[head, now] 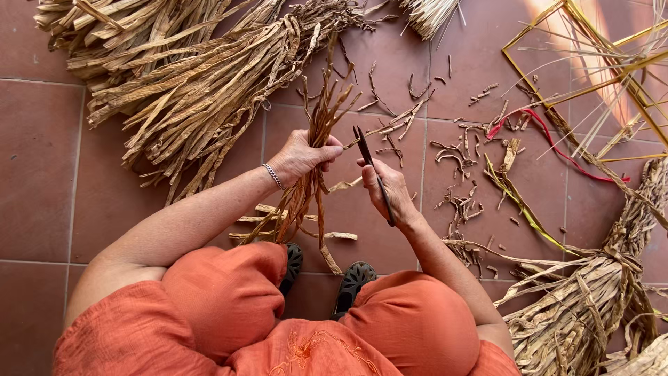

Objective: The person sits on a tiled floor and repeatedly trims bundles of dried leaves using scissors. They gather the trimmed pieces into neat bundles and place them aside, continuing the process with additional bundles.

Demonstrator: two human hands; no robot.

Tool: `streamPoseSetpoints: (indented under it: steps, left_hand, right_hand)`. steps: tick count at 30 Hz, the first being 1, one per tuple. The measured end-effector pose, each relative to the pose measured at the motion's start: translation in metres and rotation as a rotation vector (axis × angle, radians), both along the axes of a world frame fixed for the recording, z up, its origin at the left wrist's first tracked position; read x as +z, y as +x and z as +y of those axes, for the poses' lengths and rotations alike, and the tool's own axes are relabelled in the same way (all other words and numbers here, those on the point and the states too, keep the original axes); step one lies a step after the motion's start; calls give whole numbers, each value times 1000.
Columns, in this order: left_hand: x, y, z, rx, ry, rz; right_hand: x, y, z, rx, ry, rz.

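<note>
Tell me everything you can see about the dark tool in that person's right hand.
The tool is a slim, dark, blade-like strip, metal by the look of it, though its exact kind is hard to tell. It runs slantwise across the right hand, its lower end past the wrist and its tip pointing up toward the bunch of dried leaves gripped in the left hand. The right hand's fingers close around its middle. The tip lies close to a thin strip from the bunch; whether it touches is unclear.

A slim bundle of dried, tan leaf strips (316,150) is standing near-vertical above the tiled floor; dark scissors (374,174) (blades apart) are pointing toward it.
</note>
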State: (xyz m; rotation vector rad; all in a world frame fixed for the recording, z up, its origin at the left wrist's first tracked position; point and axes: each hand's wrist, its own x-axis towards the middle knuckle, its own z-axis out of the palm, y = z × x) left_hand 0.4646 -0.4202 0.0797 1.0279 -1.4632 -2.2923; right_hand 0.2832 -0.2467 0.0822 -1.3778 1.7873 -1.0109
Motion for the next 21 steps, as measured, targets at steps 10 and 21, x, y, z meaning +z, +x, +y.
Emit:
streamPoseSetpoints:
  steps: [10,21]
  left_hand:
    - [1,-4,3,-55,-17,-94]
    - [-5,-17,8,-25,-819,-92]
  right_hand:
    - [22,-10,9,-108,97,62]
    - [135,-57,-6,-2,-32,673]
